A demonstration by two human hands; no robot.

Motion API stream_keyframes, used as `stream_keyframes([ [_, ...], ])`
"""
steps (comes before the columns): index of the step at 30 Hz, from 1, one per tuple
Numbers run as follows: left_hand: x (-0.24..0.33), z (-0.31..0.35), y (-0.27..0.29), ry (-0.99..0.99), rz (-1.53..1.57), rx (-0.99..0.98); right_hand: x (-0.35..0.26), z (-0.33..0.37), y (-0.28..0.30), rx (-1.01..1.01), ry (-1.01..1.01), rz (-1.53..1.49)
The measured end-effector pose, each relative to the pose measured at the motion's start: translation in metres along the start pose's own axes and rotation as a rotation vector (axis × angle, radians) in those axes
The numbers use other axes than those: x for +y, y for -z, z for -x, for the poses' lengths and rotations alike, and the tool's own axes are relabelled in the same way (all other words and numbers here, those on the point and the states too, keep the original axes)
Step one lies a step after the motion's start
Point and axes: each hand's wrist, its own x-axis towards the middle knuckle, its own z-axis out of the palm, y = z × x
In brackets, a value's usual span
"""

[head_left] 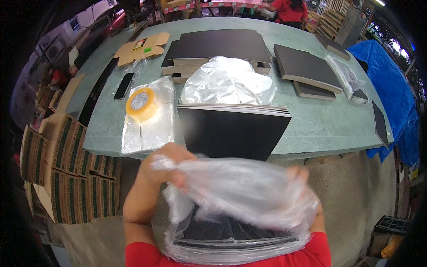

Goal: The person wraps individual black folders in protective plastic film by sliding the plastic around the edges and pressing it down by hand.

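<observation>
A clear plastic bag (249, 178) hangs close to my body, with a stack of black boards (222, 229) inside its lower part. My left hand (171, 164) is closed on the bag's upper left edge, bunching the film. At the upper right edge, my right hand (300, 178) grips the same bag; film and motion blur partly cover its fingers. Just beyond my hands, a black board stack (233, 131) with pale edges lies at the table's near edge. Behind it sits a heap of clear plastic bags (229, 82).
On the green table (320, 127) are a tape roll (141, 104) on a plastic-wrapped pack (160, 129), a black phone (123, 86), opened cardboard (153, 44) and black board stacks (213, 44), (307, 66). Flattened cartons (66, 191) stand left; a blue tarp (382, 84) hangs right. A person (291, 11) is beyond.
</observation>
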Motion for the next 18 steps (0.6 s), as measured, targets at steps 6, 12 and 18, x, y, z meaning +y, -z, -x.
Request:
stream_keyframes([
  [6, -0.002, -0.002, -0.032, 0.569, -0.892, -0.192, -0.039, 0.001, -0.009, -0.038, -0.437, 0.825],
  [12, 0.027, -0.018, -0.042, 0.326, -1.003, -0.069, -0.02, -0.008, -0.014, -0.297, -1.366, 1.102],
  [18, -0.016, 0.009, -0.03, 0.841, -1.374, 0.085, -0.018, 0.023, -0.017, -0.276, -1.014, 2.314],
])
